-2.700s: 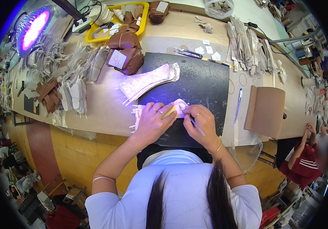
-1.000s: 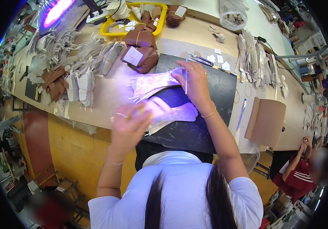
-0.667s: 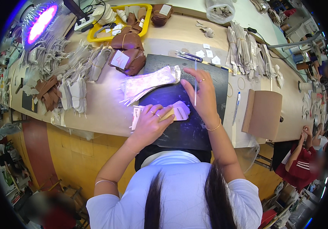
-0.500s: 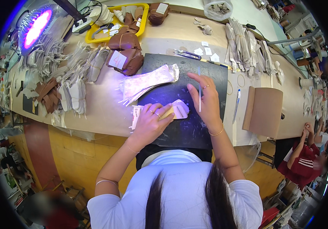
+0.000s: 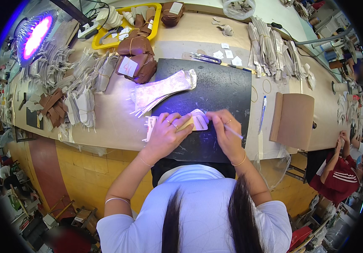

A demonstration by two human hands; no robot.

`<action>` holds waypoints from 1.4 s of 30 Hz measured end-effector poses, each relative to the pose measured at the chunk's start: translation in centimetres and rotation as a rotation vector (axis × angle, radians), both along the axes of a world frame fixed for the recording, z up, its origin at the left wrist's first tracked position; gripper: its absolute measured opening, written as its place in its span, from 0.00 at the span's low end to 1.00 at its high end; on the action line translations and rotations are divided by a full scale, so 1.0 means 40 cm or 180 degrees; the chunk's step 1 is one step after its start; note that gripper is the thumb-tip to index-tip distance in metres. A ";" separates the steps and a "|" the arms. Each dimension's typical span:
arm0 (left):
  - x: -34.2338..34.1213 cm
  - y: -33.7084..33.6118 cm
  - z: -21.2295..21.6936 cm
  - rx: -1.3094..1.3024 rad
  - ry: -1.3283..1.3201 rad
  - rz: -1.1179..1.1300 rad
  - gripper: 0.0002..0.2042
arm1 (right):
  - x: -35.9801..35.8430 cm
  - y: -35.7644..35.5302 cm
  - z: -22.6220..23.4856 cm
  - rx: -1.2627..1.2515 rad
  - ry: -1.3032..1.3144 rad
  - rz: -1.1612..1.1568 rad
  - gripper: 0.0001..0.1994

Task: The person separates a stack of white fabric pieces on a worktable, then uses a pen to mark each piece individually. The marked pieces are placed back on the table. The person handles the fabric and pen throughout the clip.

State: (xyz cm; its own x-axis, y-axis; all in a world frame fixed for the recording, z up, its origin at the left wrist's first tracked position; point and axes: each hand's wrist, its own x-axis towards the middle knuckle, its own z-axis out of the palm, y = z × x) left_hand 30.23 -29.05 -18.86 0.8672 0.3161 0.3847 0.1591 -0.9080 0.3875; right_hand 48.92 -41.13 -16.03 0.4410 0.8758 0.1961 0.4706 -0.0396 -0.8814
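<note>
My left hand (image 5: pixel 166 133) presses flat on a small white cut piece (image 5: pixel 198 122) and a tan template, at the near edge of a black cutting mat (image 5: pixel 223 90). Against the right side of that piece my right hand (image 5: pixel 225 130) holds a thin silver pen (image 5: pixel 234 132). A fanned stack of shiny pale pieces (image 5: pixel 160 90) lies just beyond the hands on the mat's left part.
Bundles of white and brown cut pieces (image 5: pixel 80 101) cover the bench to the left. A yellow tray (image 5: pixel 124 19) and a glowing lamp (image 5: pixel 33 36) stand at the back. A cardboard sheet (image 5: pixel 293 120) and a blue pen (image 5: pixel 262 113) lie right. Another person (image 5: pixel 344 168) in red sits far right.
My right hand came back from the stack at the mat's far side to the small white piece, with the pen in it. My left hand stayed pressed on the piece.
</note>
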 end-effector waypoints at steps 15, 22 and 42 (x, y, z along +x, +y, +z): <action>0.004 0.001 -0.002 -0.0060 0.0018 -0.0012 0.11 | -0.032 -0.012 -0.028 0.0224 -0.1469 0.0471 0.03; -0.002 -0.003 0.006 -0.0072 0.0095 0.0047 0.11 | -0.004 -0.068 0.006 0.0450 -0.1407 0.0612 0.13; -0.287 0.094 0.158 -0.0638 -0.0884 0.2422 0.14 | -0.075 0.063 0.051 0.0621 -0.0606 0.1519 0.12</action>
